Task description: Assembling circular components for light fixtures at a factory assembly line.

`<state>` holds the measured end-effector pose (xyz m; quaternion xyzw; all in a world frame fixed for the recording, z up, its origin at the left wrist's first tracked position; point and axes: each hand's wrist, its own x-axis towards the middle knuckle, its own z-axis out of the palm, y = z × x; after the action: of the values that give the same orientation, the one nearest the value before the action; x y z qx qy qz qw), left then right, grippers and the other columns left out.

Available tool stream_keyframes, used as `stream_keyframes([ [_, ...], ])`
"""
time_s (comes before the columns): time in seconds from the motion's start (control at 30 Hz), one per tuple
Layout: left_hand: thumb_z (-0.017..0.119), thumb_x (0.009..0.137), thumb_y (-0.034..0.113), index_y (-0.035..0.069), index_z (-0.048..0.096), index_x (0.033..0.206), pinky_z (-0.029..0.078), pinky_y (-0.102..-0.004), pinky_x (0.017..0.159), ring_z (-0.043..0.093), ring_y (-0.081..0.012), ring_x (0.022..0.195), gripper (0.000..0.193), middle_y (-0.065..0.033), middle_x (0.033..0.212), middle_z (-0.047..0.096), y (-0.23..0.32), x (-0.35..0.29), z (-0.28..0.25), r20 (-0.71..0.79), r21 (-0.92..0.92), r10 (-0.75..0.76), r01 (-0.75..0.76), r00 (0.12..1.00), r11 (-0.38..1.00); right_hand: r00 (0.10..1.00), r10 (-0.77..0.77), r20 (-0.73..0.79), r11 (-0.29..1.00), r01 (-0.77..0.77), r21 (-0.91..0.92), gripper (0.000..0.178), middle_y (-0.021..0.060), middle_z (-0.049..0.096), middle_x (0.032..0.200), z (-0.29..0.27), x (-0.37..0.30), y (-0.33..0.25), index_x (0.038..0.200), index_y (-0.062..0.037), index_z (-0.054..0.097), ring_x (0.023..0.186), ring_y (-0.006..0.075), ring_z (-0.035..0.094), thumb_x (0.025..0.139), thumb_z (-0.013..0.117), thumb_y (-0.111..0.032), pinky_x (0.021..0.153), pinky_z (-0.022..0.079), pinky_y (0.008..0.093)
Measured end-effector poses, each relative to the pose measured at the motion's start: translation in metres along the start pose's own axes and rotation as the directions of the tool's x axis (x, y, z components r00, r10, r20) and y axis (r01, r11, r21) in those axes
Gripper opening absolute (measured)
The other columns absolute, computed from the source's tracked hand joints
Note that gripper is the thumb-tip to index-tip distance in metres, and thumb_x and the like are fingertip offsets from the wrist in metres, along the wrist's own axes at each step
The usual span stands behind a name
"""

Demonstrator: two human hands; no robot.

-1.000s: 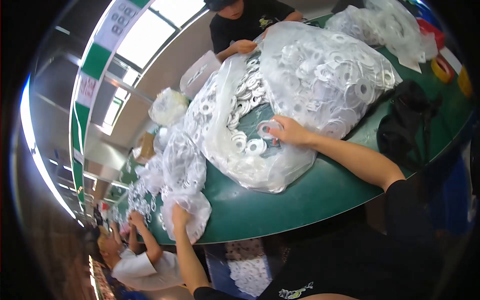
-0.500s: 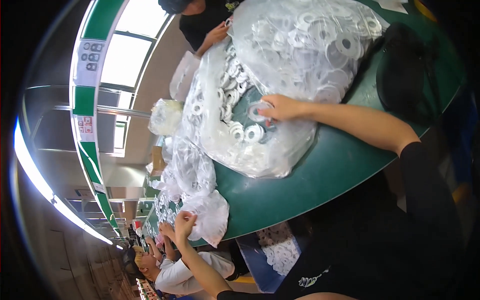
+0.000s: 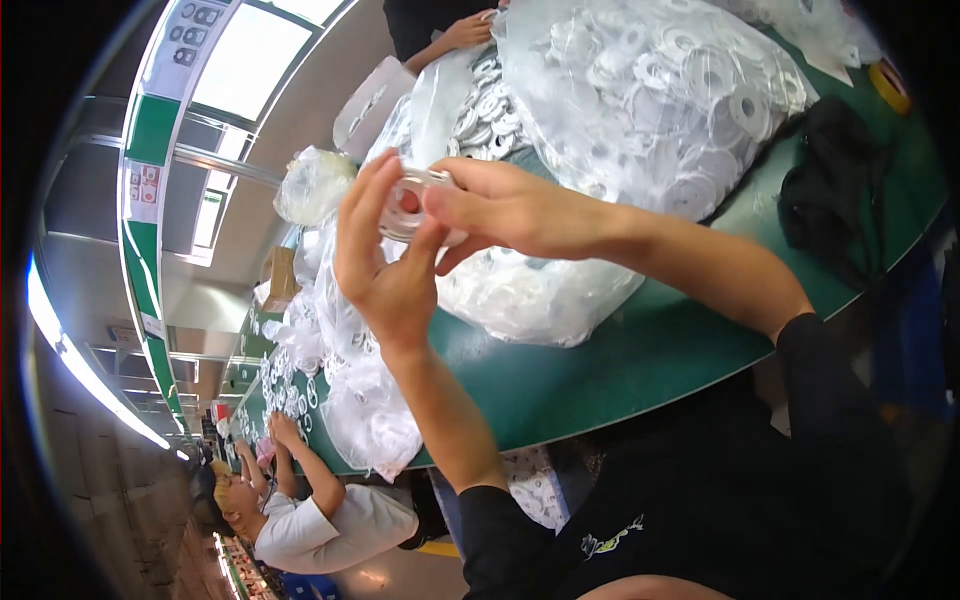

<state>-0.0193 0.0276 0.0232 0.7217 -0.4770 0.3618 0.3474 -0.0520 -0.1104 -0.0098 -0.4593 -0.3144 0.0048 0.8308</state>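
Note:
A white plastic ring-shaped part [image 3: 396, 222] is held up over the bench between my two hands. My left hand [image 3: 385, 275] has its fingers and thumb closed about the part's left side. From the right, my right hand [image 3: 515, 210] pinches its other edge with the thumb across the front. A fingertip shows through the hole in the middle. Behind the hands lies an opened clear plastic bag [image 3: 540, 310], and loose white ring parts [image 3: 487, 125] spill by its mouth. My hands hide much of that pile.
A large, full clear bag of white rings [image 3: 670, 90] lies on the green bench [image 3: 560, 385]. Smaller bags [image 3: 370, 420] stand to the left. A black bag [image 3: 835, 190] and a yellow tape roll [image 3: 890, 88] lie at right. Co-workers [image 3: 325, 530] sit along the bench; another person's hand [image 3: 468, 32] is opposite.
My right hand has lifted a white ring from beside the pile and moved it left. My left hand has come up from the smaller bag and taken hold too. The view has shifted.

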Motion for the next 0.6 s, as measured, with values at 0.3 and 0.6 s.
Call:
stream_keyframes([
  [0.3, 0.066, 0.071, -0.002, -0.003, 0.043, 0.12, 0.045, -0.0289, 0.081, 0.056, -0.0181, 0.092, 0.054, -0.0111, 0.101, 0.058, -0.027, 0.001, 0.037, 0.149, -0.659, -0.292, 0.315, 0.945, 0.683, 0.97, 0.01, -0.242, 0.978, -0.06, -0.2, 0.021, 0.0071, 0.059, 0.087, -0.036, 0.007, -0.015, 0.096, 0.0043, 0.054, 0.077, 0.0098, 0.057, 0.081, 0.058, -0.01, 0.069, 0.048, 0.0227],
  [0.6, 0.051, 0.087, 0.019, -0.005, 0.057, 0.09, 0.038, -0.0192, 0.053, 0.047, -0.0088, 0.058, 0.025, -0.004, 0.073, 0.055, -0.036, -0.004, 0.033, 0.115, -0.444, -0.387, 0.396, 0.915, 0.804, 0.938, -0.085, -0.337, 0.935, -0.042, -0.353, 0.022, 0.0078, 0.06, 0.075, -0.038, 0.011, -0.004, 0.09, 0.0044, 0.055, 0.068, 0.011, 0.06, 0.077, 0.06, -0.012, 0.059, 0.047, 0.0219],
])
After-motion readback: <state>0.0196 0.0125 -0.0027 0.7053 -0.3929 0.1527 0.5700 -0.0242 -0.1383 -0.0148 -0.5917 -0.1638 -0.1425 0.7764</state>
